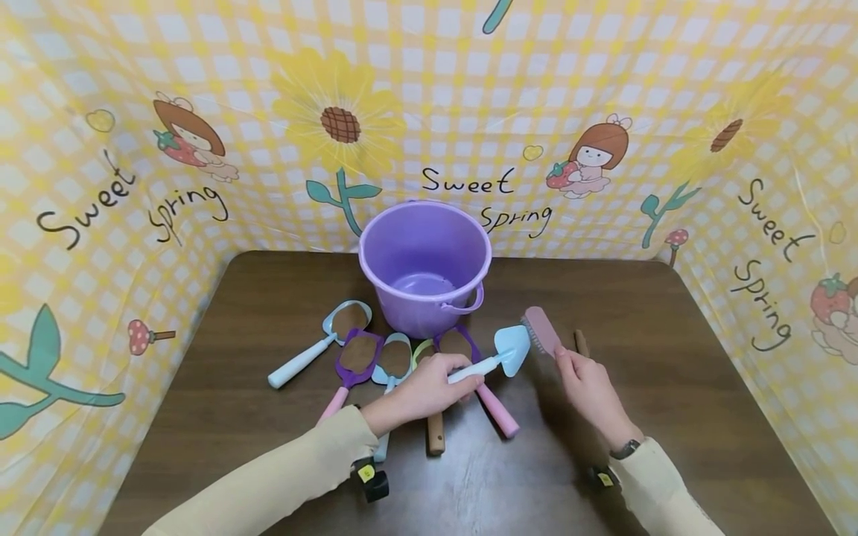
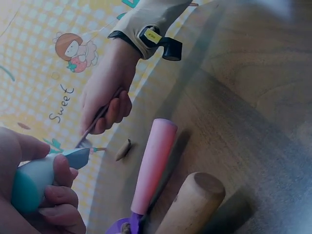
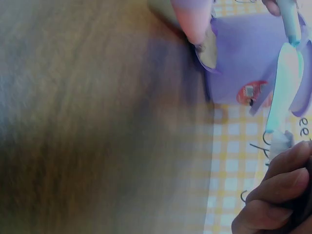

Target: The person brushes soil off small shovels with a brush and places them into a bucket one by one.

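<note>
My left hand (image 1: 429, 387) grips the handle of a light blue trowel (image 1: 512, 350), its blade pointing right, above the table. In my right hand (image 1: 593, 391) is a pink brush (image 1: 540, 329), held by its handle. The brush's bristles face the trowel blade and are at its edge; whether they touch cannot be told. The left wrist view shows the left fingers (image 2: 61, 197) curled round the trowel handle. Under the left hand lie several scoops: a purple one with a pink handle (image 1: 497, 411), a light blue one (image 1: 396, 359) and one with a wooden handle (image 1: 436, 434).
A purple bucket (image 1: 425, 309) stands upright at the back, its handle hanging at the right. Left of the hands lie another purple scoop (image 1: 343, 365) and a light blue scoop (image 1: 302, 360). A small brown stick (image 1: 581, 342) is behind the right hand. Patterned cloth (image 1: 429, 112) encloses the brown table (image 1: 268, 461).
</note>
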Available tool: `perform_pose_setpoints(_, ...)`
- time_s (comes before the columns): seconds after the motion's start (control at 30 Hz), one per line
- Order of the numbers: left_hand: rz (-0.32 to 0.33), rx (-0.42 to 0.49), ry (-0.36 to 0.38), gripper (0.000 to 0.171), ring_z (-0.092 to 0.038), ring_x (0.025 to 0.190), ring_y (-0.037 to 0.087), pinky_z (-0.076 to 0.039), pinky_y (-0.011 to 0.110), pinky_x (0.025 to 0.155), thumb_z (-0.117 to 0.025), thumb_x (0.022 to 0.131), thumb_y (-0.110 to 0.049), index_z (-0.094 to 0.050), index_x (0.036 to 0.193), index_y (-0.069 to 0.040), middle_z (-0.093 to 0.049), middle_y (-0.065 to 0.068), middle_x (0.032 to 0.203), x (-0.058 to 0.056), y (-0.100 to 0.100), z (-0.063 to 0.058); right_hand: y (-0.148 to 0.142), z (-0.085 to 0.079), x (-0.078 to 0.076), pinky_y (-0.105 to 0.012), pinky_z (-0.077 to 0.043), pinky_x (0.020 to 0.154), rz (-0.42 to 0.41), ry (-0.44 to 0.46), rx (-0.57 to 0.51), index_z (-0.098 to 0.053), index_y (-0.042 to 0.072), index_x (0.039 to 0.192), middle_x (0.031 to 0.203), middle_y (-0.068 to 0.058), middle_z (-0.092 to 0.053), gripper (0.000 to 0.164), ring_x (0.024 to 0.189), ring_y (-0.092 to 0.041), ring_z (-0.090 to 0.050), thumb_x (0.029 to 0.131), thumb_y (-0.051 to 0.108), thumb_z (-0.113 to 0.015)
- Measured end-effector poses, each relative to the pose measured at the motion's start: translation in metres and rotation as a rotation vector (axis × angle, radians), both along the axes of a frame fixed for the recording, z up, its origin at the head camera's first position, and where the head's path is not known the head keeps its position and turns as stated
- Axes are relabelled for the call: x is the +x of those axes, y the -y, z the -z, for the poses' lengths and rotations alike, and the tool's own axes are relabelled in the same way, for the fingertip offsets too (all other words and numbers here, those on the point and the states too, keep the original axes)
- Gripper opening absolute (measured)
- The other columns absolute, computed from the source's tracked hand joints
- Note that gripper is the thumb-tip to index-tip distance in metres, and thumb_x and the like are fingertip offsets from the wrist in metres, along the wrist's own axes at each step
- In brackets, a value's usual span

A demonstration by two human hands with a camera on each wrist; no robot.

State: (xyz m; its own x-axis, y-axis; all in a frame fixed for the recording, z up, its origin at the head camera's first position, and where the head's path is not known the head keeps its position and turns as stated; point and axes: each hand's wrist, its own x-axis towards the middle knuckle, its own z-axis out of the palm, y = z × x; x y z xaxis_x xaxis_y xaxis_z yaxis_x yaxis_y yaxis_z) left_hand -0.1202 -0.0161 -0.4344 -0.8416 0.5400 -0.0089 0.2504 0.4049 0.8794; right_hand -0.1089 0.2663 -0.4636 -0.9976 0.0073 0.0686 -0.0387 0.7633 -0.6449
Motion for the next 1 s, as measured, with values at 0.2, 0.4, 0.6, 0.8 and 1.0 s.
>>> perform_pose_setpoints(0.2, 0.037, 0.016, -0.029, 0.025, -0.038, 0.048, 0.005, -0.032, 0.021, 0.046, -0.047, 0.098, -0.028, -0.063, 0.086, -0.014, -0.06, -0.002, 0.065, 0.003, 0.008, -0.023, -0.006, -0.001, -0.001, -0.028, -0.03, 0.047, 0.022, -0.042, 0.018, -0.051, 0.009, 0.069, 0.057, 0.0, -0.036, 0.047, 0.051, -0.017, -0.036, 0.1, 0.041, -0.035)
perform_pose_setpoints(0.4, 0.032, 0.029, -0.054, 0.017, -0.043, 0.047, 0.006, -0.036, 0.023, 0.041, -0.046, 0.098, -0.024, -0.062, 0.094, -0.019, -0.061, 0.0, 0.07, 0.002, 0.022, -0.065, -0.008, -0.001, 0.001, -0.028, -0.03, 0.048, 0.025, -0.062, 0.027, -0.046, 0.013, 0.065, 0.056, 0.002, -0.035, 0.046, 0.051, -0.017, -0.036, 0.1, 0.04, -0.036)
perform_pose_setpoints(0.6, -0.062, -0.006, -0.164, 0.016, -0.044, 0.046, 0.01, -0.037, 0.026, 0.039, -0.05, 0.096, -0.028, -0.064, 0.104, -0.024, -0.059, -0.005, 0.073, -0.01, 0.044, -0.108, -0.008, -0.001, 0.002, -0.028, -0.029, 0.047, 0.024, -0.061, 0.022, -0.045, 0.013, 0.065, 0.056, 0.002, -0.035, 0.046, 0.049, -0.016, -0.035, 0.1, 0.04, -0.037)
perform_pose_setpoints(0.8, -0.195, -0.163, -0.319, 0.017, -0.045, 0.045, 0.013, -0.038, 0.028, 0.041, -0.057, 0.091, -0.032, -0.062, 0.102, -0.02, -0.059, -0.002, 0.07, -0.03, 0.067, -0.139, -0.009, -0.002, 0.003, -0.028, -0.03, 0.046, 0.025, -0.028, 0.016, -0.047, 0.012, 0.065, 0.055, 0.002, -0.037, 0.047, 0.049, -0.016, -0.036, 0.1, 0.043, -0.036)
perform_pose_setpoints(1.0, -0.271, -0.37, -0.483, 0.016, -0.047, 0.047, 0.016, -0.038, 0.028, 0.043, -0.06, 0.089, -0.025, -0.057, 0.095, -0.01, -0.056, 0.003, 0.066, -0.057, 0.077, -0.142, -0.009, 0.0, 0.006, -0.028, -0.031, 0.046, 0.03, -0.005, 0.003, -0.048, 0.011, 0.065, 0.054, 0.002, -0.038, 0.049, 0.048, -0.015, -0.037, 0.099, 0.044, -0.036)
